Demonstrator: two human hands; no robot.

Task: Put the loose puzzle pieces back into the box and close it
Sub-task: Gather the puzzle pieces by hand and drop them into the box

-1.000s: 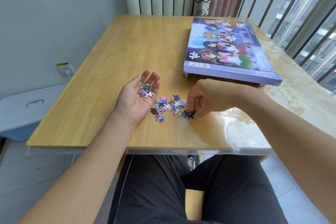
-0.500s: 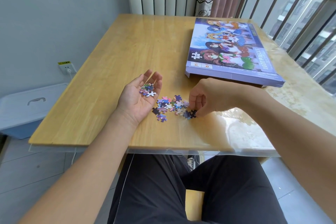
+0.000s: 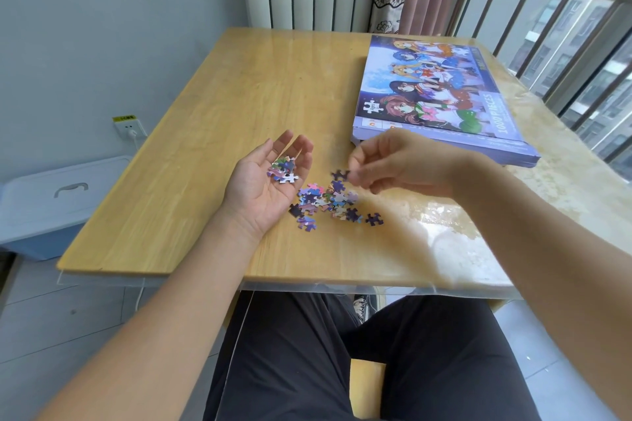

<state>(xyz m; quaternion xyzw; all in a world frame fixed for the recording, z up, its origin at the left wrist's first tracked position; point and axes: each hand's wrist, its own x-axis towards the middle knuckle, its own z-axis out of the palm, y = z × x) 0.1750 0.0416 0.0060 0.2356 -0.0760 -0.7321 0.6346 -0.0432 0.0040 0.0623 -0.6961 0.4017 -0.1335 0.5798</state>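
Observation:
A small heap of loose puzzle pieces (image 3: pixel 328 202) lies on the wooden table (image 3: pixel 219 120) near its front edge. My left hand (image 3: pixel 265 184) rests palm up beside the heap, cupping several gathered pieces (image 3: pixel 283 169). My right hand (image 3: pixel 393 164) hovers just above the heap and pinches one dark blue piece (image 3: pixel 340 175) between thumb and fingers. The puzzle box (image 3: pixel 441 96), purple with a cartoon picture on its lid, lies flat at the back right with the lid on it.
A clear plastic sheet covers the tabletop and overhangs the front edge (image 3: pixel 342 287). A white and blue storage bin (image 3: pixel 51 202) stands on the floor at the left, below a wall socket (image 3: pixel 128 128). Railing and curtains stand behind the table.
My right hand has lifted off the heap and moved up and left with one dark piece pinched. My left hand has stayed palm up with its pieces.

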